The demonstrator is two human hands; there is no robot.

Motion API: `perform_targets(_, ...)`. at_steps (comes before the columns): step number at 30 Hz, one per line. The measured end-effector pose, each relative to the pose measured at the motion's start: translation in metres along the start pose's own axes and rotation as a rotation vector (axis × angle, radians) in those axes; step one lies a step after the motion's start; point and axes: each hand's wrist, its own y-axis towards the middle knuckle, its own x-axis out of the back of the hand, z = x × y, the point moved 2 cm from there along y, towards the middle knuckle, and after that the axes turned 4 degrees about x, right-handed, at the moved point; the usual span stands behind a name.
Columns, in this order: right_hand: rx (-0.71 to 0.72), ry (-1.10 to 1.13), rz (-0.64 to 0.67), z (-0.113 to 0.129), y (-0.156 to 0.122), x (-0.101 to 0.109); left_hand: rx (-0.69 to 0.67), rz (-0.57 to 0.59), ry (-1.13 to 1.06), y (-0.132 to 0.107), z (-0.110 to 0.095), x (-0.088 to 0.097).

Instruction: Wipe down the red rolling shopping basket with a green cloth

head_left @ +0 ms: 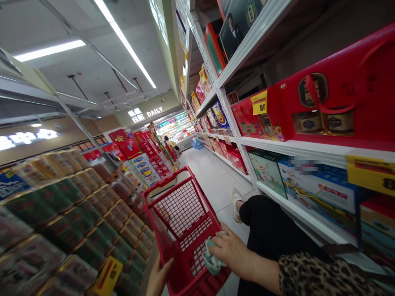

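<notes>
A red plastic shopping cart (182, 238) with a grid-pattern basket stands tilted in view in front of me. My left hand (156, 277) is at its left side, thumb over the rim and the other fingers mostly hidden outside the wall. At the right rim, my right hand (230, 248) is closed around a crumpled green-and-white cloth (212, 261), which hangs over the inside of the basket. The bottom of the cart shows bare grid beside the cloth.
White shelving (296, 148) with red gift boxes (271, 111) runs along the right. Stacked packaged goods (83, 205) line the left. The tiled aisle floor (200, 164) leads to a lit refrigerated case (175, 125). A person (171, 144) is near the far end.
</notes>
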Motion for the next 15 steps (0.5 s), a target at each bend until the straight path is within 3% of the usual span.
perform_targets(3,0.038,0.037,-0.018,0.009,-0.001,-0.005,0.032,0.004,0.181,-0.004,-0.016,0.02)
perform_targets(6,0.082,0.037,-0.02,0.024,0.004,-0.016,0.062,-0.126,0.542,-0.018,-0.034,0.031)
perform_targets(8,0.108,0.019,-0.021,0.035,0.008,-0.021,0.079,-0.212,0.676,-0.03,-0.039,0.027)
perform_targets(11,0.157,0.009,-0.053,0.05,0.009,-0.025,0.064,-0.314,0.695,-0.045,-0.032,0.012)
perform_targets(15,0.199,-0.013,-0.099,0.062,0.006,-0.02,-0.069,-0.423,0.764,-0.053,-0.022,0.0)
